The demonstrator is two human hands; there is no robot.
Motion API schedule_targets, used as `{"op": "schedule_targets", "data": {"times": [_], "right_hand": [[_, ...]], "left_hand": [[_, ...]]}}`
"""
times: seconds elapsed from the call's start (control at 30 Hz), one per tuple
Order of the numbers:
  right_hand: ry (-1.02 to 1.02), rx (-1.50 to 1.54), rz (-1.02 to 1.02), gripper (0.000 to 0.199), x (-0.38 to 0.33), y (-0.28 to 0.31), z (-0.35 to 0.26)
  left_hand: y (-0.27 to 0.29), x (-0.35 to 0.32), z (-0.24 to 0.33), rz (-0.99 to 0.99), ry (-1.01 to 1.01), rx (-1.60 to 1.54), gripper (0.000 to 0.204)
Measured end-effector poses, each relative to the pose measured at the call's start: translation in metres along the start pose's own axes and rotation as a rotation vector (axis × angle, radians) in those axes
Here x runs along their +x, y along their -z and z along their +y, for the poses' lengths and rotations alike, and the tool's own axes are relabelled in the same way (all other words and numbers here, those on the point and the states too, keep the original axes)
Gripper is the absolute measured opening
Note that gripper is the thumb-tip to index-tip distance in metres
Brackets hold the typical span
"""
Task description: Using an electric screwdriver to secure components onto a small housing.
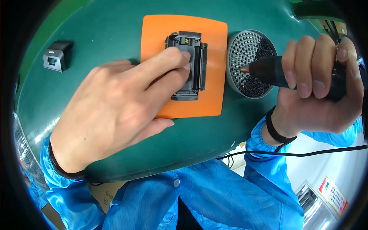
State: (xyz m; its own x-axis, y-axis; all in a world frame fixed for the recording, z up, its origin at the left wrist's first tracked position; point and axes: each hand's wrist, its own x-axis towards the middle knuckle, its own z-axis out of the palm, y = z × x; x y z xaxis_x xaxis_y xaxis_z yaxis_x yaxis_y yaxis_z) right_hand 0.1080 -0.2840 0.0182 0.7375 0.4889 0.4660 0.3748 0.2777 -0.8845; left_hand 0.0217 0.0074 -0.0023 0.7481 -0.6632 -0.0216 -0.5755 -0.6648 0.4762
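The right grip (320, 78) is wrapped around a black screwdriver (268, 71), whose coppery tip points to nine o'clock over a round screw dish (229, 65); whether the tip touches the dish cannot be told. The left grip (115, 97) is not closed around anything: its index and middle fingertips rest side by side on a black housing (197, 65), while the thumb is spread away toward five o'clock, past the near edge of an orange mat (214, 82).

The housing lies on the mat, above its middle, with margins of orange along its three and six o'clock sides. Its long axis runs from twelve to six; the open side faces up, and the end with gold contacts (187, 41) points to twelve.

The dish sits just beside the mat's three o'clock edge, black screws (263, 50) heaped mostly in its right half. Toward ten o'clock, a wide stretch of green surface (111, 30) separates the mat from a grey-and-black bracket (57, 57) near the left rim. The surface's near edge curves round at six o'clock, just below the left thumb.
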Motion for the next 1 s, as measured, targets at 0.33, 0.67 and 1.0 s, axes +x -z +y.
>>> {"op": "schedule_targets", "data": {"times": [0.33, 0.67, 1.0], "right_hand": [[0.016, -0.009, -0.068, 0.027, 0.002, -0.003, 0.004], [-0.041, 0.002, 0.012, 0.028, 0.004, -0.018, 0.013], [-0.025, 0.058, -0.057, 0.03, 0.033, -0.022, -0.002]], "left_hand": [[-0.003, 0.001, -0.001, -0.001, -0.001, -0.009, 0.075], [-0.018, -0.004, 0.016, 0.018, 0.018, 0.193, 0.067], [-0.039, -0.007, 0.014, 0.219, -0.055, 0.379, 0.026]]}}
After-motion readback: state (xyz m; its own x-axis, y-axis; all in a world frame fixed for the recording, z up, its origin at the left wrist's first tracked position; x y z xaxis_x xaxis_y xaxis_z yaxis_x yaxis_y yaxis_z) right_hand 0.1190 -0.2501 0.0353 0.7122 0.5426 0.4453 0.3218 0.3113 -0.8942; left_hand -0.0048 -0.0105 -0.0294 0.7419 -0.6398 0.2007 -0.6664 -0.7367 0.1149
